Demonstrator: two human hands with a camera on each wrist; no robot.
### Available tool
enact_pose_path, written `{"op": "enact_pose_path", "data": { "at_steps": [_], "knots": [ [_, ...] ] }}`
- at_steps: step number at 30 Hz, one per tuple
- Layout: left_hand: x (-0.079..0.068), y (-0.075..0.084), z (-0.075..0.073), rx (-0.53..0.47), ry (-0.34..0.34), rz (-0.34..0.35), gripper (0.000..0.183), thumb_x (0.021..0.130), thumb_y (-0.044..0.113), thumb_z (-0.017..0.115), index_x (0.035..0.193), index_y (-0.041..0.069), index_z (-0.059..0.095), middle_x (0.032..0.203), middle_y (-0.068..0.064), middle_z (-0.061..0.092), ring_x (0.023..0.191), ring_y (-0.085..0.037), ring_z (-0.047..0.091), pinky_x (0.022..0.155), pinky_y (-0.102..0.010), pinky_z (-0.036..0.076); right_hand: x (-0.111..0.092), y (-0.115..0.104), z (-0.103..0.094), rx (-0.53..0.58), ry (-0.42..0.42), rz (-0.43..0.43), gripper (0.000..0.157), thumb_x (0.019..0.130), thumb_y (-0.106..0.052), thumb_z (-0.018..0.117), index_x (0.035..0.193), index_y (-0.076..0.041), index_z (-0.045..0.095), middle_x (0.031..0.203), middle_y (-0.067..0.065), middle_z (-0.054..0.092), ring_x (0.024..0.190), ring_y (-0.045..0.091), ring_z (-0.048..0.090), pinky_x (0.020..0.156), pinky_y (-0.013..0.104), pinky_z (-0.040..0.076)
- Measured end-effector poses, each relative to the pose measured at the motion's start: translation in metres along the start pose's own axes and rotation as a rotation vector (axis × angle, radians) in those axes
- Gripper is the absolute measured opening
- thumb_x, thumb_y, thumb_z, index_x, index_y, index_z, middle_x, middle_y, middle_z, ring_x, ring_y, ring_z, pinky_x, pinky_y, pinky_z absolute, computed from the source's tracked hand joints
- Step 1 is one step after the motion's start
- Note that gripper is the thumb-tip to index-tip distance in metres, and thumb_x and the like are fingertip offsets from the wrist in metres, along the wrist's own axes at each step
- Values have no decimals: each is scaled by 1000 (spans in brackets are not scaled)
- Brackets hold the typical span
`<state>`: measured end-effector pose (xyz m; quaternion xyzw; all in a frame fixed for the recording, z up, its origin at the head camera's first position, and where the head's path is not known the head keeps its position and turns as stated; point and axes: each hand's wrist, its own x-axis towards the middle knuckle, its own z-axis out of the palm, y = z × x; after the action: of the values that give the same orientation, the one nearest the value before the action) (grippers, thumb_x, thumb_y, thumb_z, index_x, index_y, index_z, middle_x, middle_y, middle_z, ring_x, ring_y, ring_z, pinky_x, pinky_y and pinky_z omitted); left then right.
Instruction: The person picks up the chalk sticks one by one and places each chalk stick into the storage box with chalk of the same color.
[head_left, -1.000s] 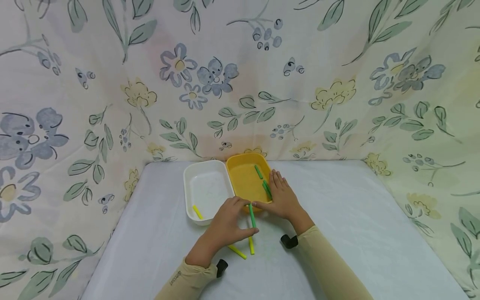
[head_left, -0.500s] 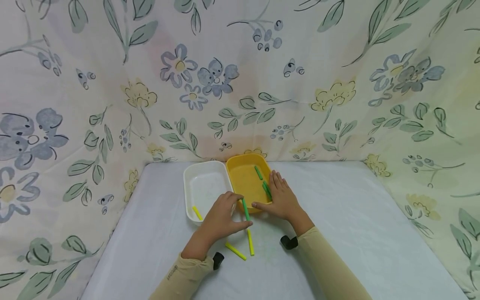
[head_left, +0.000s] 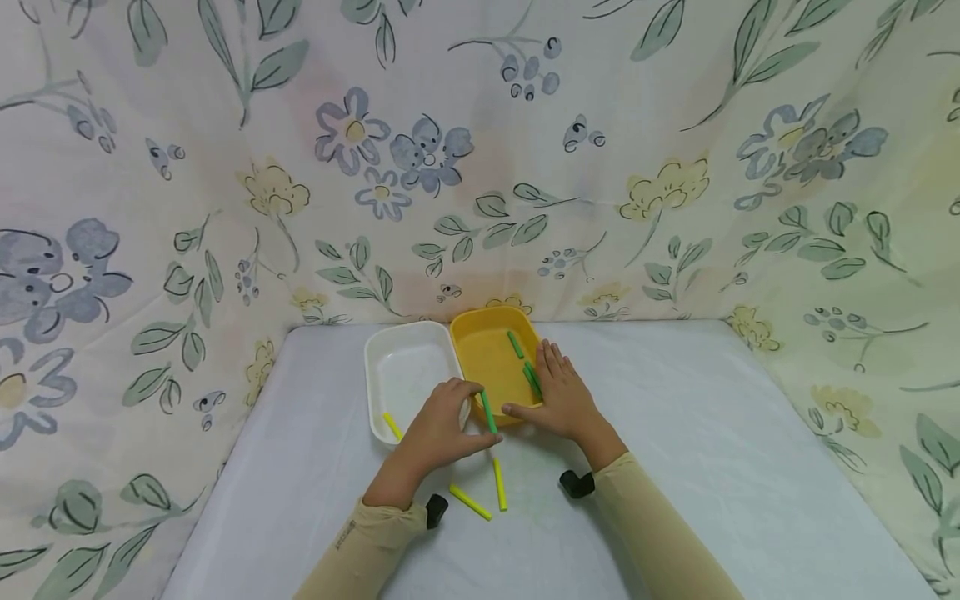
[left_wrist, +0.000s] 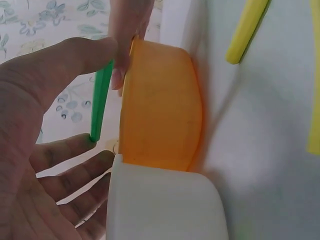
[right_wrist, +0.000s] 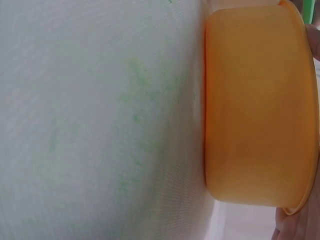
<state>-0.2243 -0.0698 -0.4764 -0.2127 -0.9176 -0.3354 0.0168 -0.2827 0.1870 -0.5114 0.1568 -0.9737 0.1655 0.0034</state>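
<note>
My left hand (head_left: 435,425) pinches a green chalk stick (head_left: 488,412) lengthwise, the thumb at one end and the index finger at the other. In the left wrist view this green chalk (left_wrist: 101,102) is held above rim height, its other fingers spread. The hand is over the front right corner of the white tray (head_left: 381,367), near the yellow tray (head_left: 483,358). My right hand (head_left: 562,400) rests on the yellow tray, fingers straight along its right side, thumb at the front rim. Several green chalk pieces (head_left: 515,344) lie in the yellow tray, partly hidden by that hand.
One yellow chalk stick (head_left: 392,426) lies in the white tray. Two more, a yellow chalk (head_left: 500,485) and a slanted yellow chalk (head_left: 471,502), lie on the white cloth before the trays. Green smudges (right_wrist: 137,95) mark the cloth. A flowered curtain (head_left: 480,167) stands behind.
My left hand has shifted left and slightly away with the green chalk, uncovering more of the yellow chalk on the cloth. My right hand has stayed on the yellow tray.
</note>
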Motion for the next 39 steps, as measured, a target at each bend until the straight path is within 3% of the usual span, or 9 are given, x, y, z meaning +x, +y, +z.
{"op": "enact_pose_path", "data": {
  "at_steps": [11, 24, 31, 39],
  "knots": [
    [15, 4, -3, 113, 26, -53, 77, 81, 52, 89, 138, 7, 65, 135, -15, 66, 122, -33, 61, 108, -50, 53, 2, 0, 2, 6, 16, -4, 136, 83, -93, 54, 169, 0, 4, 179, 16, 1, 167, 33, 4, 135, 54, 10],
    [26, -2, -3, 141, 9, -99, 77, 84, 51, 86, 146, 10, 62, 134, -10, 64, 118, -30, 60, 107, -48, 53, 4, 2, 4, -8, 27, -2, 136, 83, -94, 52, 170, 0, 7, 179, 18, 6, 168, 32, 4, 135, 53, 11],
    [27, -3, -2, 146, -4, -95, 79, 87, 51, 84, 148, 7, 61, 135, -12, 63, 120, -31, 60, 106, -48, 54, 3, 0, 3, -9, 12, 3, 136, 83, -94, 51, 170, 0, 5, 179, 14, 0, 168, 31, 3, 136, 52, 9],
    [22, -3, -3, 123, -17, -81, 78, 88, 50, 84, 149, 8, 59, 136, -11, 63, 123, -29, 59, 110, -46, 52, 3, 2, 4, -17, 28, -15, 135, 84, -93, 52, 169, 1, 5, 179, 17, 4, 167, 32, 5, 135, 53, 12]
  ]
}}
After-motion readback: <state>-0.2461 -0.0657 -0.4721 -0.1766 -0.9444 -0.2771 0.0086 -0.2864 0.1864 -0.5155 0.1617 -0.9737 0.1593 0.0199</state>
